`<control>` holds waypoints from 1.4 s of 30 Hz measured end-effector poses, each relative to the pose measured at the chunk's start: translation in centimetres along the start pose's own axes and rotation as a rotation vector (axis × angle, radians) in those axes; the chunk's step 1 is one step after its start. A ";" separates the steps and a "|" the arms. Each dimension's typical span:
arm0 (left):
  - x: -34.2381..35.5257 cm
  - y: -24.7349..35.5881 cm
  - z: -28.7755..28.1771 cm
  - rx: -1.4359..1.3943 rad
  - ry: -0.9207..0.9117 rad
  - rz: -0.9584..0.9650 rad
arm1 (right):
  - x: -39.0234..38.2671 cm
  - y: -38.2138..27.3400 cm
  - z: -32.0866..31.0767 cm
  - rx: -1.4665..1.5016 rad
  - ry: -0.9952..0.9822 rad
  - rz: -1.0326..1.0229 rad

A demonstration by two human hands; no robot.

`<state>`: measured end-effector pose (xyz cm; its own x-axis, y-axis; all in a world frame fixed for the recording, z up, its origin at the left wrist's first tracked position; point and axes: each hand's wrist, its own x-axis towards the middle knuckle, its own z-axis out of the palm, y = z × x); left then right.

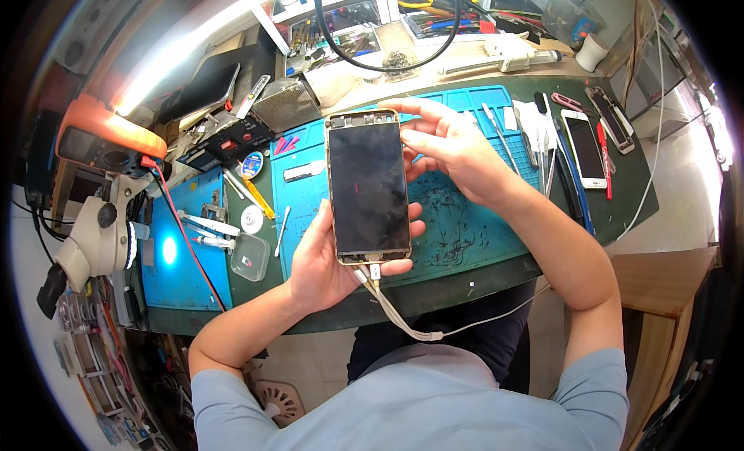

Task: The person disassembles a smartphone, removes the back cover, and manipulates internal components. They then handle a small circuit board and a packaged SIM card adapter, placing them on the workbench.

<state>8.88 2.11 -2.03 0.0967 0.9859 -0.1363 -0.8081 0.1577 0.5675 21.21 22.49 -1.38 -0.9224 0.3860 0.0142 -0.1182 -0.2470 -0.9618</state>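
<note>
The left hand is closed around the lower half of a phone, its thumb along the left edge and its fingertips showing past the right edge. The right hand pinches the same phone at its upper right corner, the thumb at the side and the index finger along the top. The phone is held between both hands, dark screen facing up, above a blue mat; a faint red mark shows mid-screen, and small parts lie exposed along the top of the gold frame. Just below the left hand's fingers, a white connector meets the phone's lower edge, and a bundle of pale cables hangs from there. Left of the grip lie a cotton swab and, farther out, a clear plastic box. Farther left, beyond the box, stands an orange meter. Well to the right of the grip are a white phone with a black screen and, beside it, a red pen.
</note>
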 end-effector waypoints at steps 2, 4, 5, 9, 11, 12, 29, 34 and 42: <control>0.0 0.0 -0.1 -0.005 0.002 -0.001 | 0.0 0.1 -0.1 -0.004 0.005 0.005; 0.0 0.0 -0.1 -0.029 0.006 -0.005 | 0.2 0.3 -0.1 -0.010 0.014 0.005; 0.1 0.0 -0.2 -0.041 0.008 -0.006 | 0.2 0.4 -0.1 -0.003 0.019 0.009; 0.0 0.0 -0.2 -0.044 0.013 -0.004 | 0.2 0.4 -0.2 0.001 0.002 0.019; 0.1 0.0 -0.3 -0.045 0.001 -0.001 | 0.2 0.4 -0.3 -0.005 -0.008 0.024; 0.1 -0.1 -0.3 -0.051 -0.004 -0.005 | 0.2 0.5 -0.4 -0.005 -0.006 0.024; -0.1 -0.3 -0.5 -0.055 -0.017 0.024 | 0.3 0.6 -0.2 -0.058 0.028 0.033; -0.1 -0.3 -0.3 -0.036 0.001 0.033 | 0.1 0.4 -0.1 -0.033 0.024 0.025; 0.1 -0.1 -0.6 -0.041 -0.048 0.044 | -1.9 -3.3 0.9 -0.164 0.119 -0.096</control>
<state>8.64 2.15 -2.61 0.0873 0.9935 -0.0724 -0.8355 0.1126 0.5378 23.03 21.79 2.01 -0.8589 0.5051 0.0844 -0.1326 -0.0601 -0.9893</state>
